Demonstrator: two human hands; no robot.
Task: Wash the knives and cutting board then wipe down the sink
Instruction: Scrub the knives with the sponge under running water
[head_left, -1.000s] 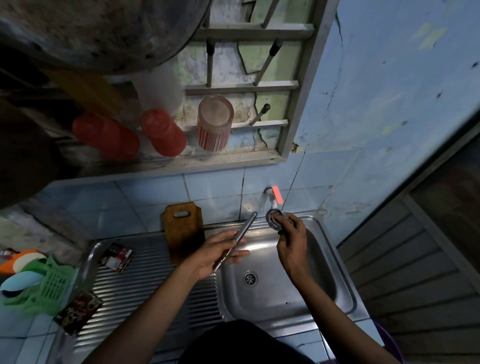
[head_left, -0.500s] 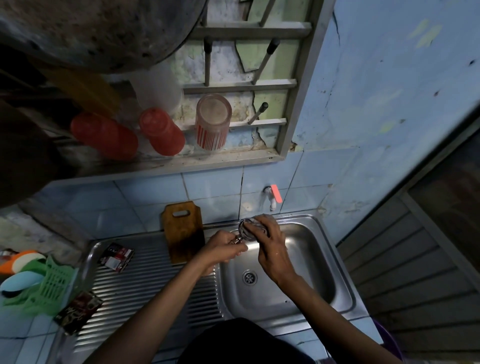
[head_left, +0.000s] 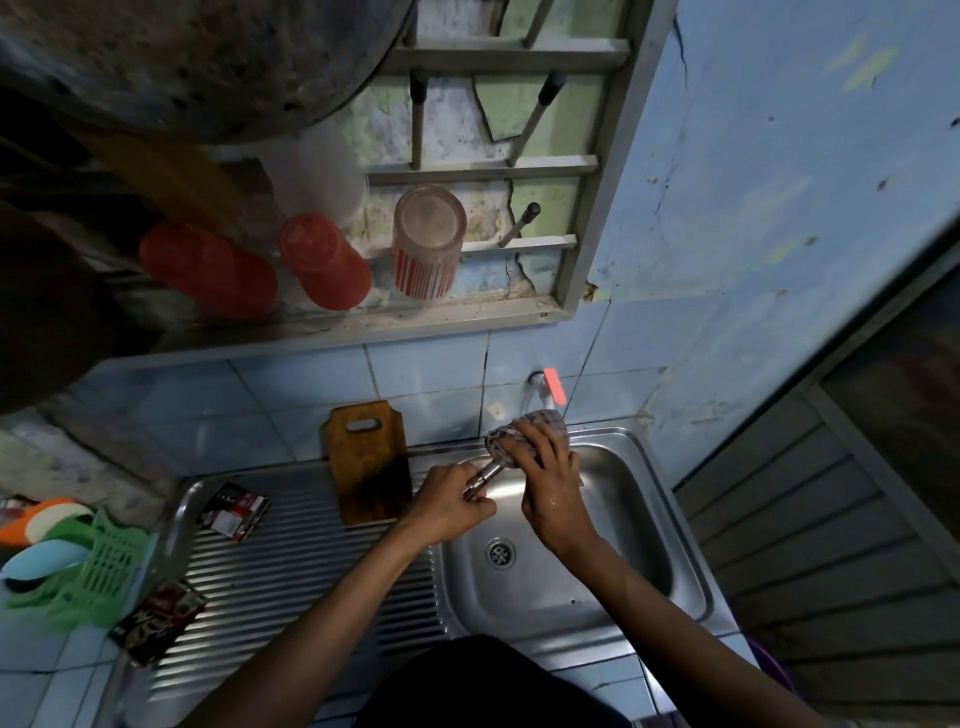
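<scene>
**Scrub pass on the knife, over the basin**

Knife (head_left: 485, 474) is over the back of the sink (head_left: 613, 499), handle end in the left hand (head_left: 451, 503), blade end buried in the pad (head_left: 506, 441). Only a short length of metal shows between the two hands.

Change: a second ago the right hand (head_left: 550, 483) was up at the tap (head_left: 543, 392) with the pad and the knife was bare, angled toward the wall. Half a second ago the pad came onto the blade. Now it's wrapped round the blade, sitting just below the tap. So wetting is done, scrubbing has started. My read: early in the task. Can't tell whether water is running.

Board (head_left: 366, 462) leans upright against the tiles at the back of the drainer, just left of the hands, untouched. Looks dry from here, likely still to wash. Sink wipe-down not started.

Hands:
- Left: fingers curled round the handle, wrist low over the sink's left edge, forearm crossing the drainer.
- Right: fingers curled over the pad, clamping it on the blade, knuckles up, wrist above the drain (head_left: 500, 552).

Risk: edge is hidden inside the pad, so finger position against it can't be checked.
</scene>
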